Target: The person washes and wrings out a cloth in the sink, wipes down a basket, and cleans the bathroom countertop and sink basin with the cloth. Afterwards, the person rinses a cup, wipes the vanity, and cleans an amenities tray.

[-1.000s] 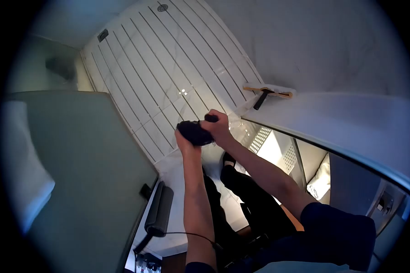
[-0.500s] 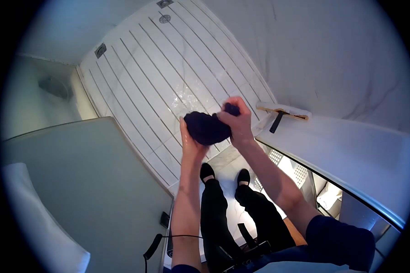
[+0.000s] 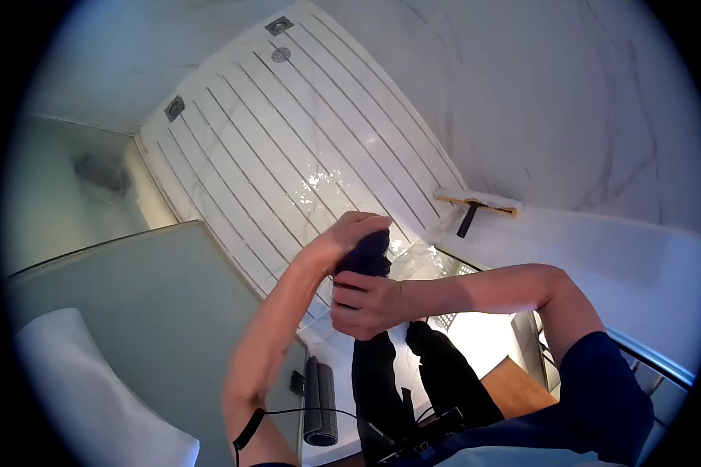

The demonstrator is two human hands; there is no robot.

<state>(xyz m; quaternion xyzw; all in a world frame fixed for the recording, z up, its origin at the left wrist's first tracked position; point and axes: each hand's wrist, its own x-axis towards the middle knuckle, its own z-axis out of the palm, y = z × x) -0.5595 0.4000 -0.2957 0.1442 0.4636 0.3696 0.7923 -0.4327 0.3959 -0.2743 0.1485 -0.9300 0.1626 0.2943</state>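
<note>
A bunched dark navy cloth [image 3: 368,257] is gripped between both hands above the near end of the grooved shower floor. My left hand [image 3: 354,233] closes over its upper end, with the wrist bent. Just below, my right hand [image 3: 368,303] wraps its fingers around the lower part of the cloth. Much of the cloth is hidden inside the hands. Wet, shiny patches [image 3: 319,183] show on the white floor beyond it.
A squeegee with a black handle [image 3: 467,220] rests on the white ledge at right. The frosted glass panel [image 3: 156,311] is at left, with a white towel [image 3: 93,381] over it. A rolled grey mat [image 3: 319,401] lies near my legs. Drains [image 3: 281,54] are set in the far floor.
Both hands have come nearer my body with the cloth. They went from side by side to one above the other, and my right forearm now lies across.
</note>
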